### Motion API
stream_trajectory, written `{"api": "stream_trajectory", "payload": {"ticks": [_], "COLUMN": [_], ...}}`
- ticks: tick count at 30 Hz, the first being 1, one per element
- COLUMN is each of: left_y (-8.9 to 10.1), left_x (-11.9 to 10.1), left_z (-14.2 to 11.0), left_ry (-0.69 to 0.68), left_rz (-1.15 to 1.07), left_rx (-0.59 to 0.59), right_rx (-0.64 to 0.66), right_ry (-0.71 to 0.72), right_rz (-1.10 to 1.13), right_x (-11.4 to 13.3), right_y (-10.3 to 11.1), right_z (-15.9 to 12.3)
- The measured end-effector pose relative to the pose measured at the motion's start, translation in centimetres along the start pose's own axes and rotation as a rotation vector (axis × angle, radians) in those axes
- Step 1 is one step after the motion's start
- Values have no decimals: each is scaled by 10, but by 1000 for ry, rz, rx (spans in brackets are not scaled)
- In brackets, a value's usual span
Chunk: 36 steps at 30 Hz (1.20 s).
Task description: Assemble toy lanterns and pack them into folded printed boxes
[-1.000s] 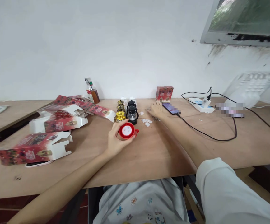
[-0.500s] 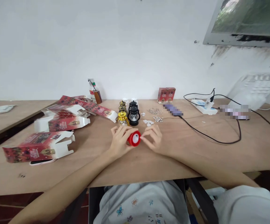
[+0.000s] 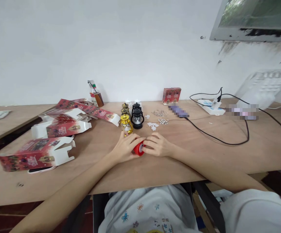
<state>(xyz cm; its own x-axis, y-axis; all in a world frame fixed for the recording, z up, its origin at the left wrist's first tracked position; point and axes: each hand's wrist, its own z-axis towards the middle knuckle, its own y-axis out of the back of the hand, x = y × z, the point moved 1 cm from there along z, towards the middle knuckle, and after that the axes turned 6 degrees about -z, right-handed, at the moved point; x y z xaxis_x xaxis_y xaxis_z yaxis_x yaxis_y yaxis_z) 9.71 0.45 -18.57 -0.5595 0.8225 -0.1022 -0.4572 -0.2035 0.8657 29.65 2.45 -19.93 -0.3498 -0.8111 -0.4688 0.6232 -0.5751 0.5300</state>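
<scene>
Both hands meet over a small red lantern (image 3: 139,149) lying low on the wooden table (image 3: 155,161). My left hand (image 3: 126,148) wraps around its left side. My right hand (image 3: 158,146) has its fingers closed against the lantern's right end. Most of the lantern is hidden between the fingers. Just behind the hands stand a gold lantern (image 3: 126,124) and a black lantern (image 3: 137,117), with more small lanterns behind them. Small white pieces (image 3: 153,125) lie scattered to the right of the lanterns.
Several red and white cartons (image 3: 58,127) lie open at the left. A small bottle (image 3: 95,94) and a red box (image 3: 171,95) stand by the wall. A phone (image 3: 178,111) with a black cable (image 3: 218,139), a power strip (image 3: 209,106) and a fan (image 3: 264,87) are at the right.
My right hand came back from the small pieces near the phone and closed onto the red lantern. The lantern has tipped from base-up to lying low between both hands.
</scene>
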Motion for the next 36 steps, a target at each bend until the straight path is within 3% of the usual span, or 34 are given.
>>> {"api": "stream_trajectory", "payload": {"ticks": [2, 4, 8, 10, 13, 16, 22, 27, 31, 34, 36], "left_y": [0, 1, 3, 4, 4, 4, 3, 2, 2, 1, 0], "left_x": [-2, -4, -4, -3, -1, -1, -1, -1, -1, -1, 0], "left_z": [1, 2, 1, 1, 0, 0, -2, 0, 0, 0, -1], "left_ry": [11, 36, 54, 57, 92, 108, 105, 122, 127, 126, 117], "left_rz": [-10, -14, 22, 37, 25, 18, 15, -4, -18, -7, 12], "left_rx": [1, -31, -92, -107, -110, -104, -94, -91, -97, -104, -119], "right_rx": [18, -27, -138, -3, 354, 451, 429, 325, 119, -23, -109], "right_ry": [3, -103, -677, -893, -1014, -1089, -1257, -1257, -1279, -1254, -1158], "right_rz": [83, 171, 149, 62, 35, 48, 92, 127, 232, 359, 402], "right_x": [-1, -4, -31, -55, -92, -118, -132, -126, -114, -87, -60], "right_y": [-5, -10, -18, -24, -38, -59, -88, -72, -54, -41, -28], "right_z": [-3, -8, -18, -21, -23, -21, -6, 8, 9, 8, 8]}}
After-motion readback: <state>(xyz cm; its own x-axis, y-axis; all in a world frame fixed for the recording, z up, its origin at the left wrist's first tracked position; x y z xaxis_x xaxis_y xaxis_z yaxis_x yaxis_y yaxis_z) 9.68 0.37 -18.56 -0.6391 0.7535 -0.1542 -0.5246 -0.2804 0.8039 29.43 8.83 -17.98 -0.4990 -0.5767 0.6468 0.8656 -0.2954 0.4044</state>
